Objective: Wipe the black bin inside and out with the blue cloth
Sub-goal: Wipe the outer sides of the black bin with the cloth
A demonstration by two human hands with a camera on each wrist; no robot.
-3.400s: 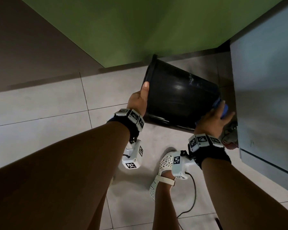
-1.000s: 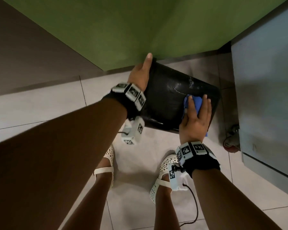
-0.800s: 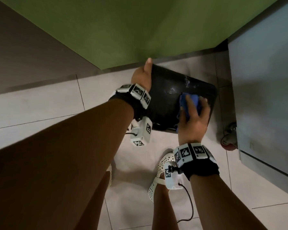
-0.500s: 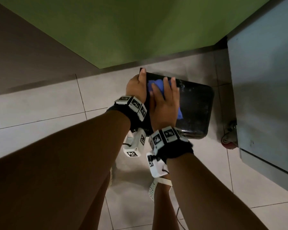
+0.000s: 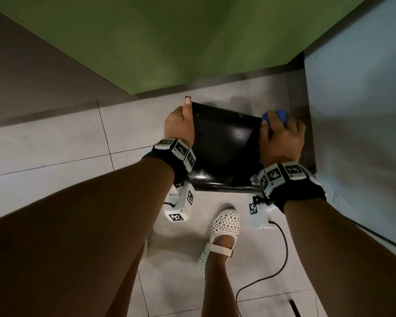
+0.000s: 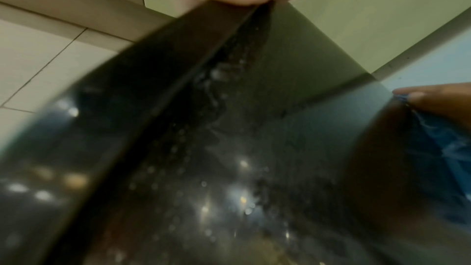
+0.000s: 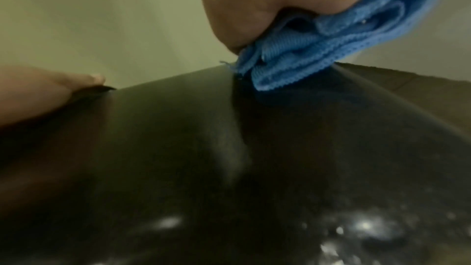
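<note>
The black bin [image 5: 224, 145] is held on its side above the floor, its outer wall facing up. My left hand [image 5: 181, 124] grips its rim at the left end, thumb along the edge. My right hand [image 5: 281, 138] presses the folded blue cloth [image 5: 277, 115] against the bin's right end, fingers curled over the cloth. In the right wrist view the blue cloth [image 7: 331, 39] is bunched under my palm on the bin [image 7: 229, 168]. Water droplets speckle the bin [image 6: 229, 168] in the left wrist view, where the cloth [image 6: 446, 148] shows at the right.
A green wall [image 5: 192, 42] stands just behind the bin. A pale blue cabinet [image 5: 364, 133] closes off the right side. My feet in white shoes [image 5: 222, 236] stand on the grey tiled floor [image 5: 55, 145]. A black cable [image 5: 272, 271] trails from the right wrist.
My right hand has slid the cloth from the bin's left end, beside the left hand, across to its right end. The left hand keeps its grip on the rim.
</note>
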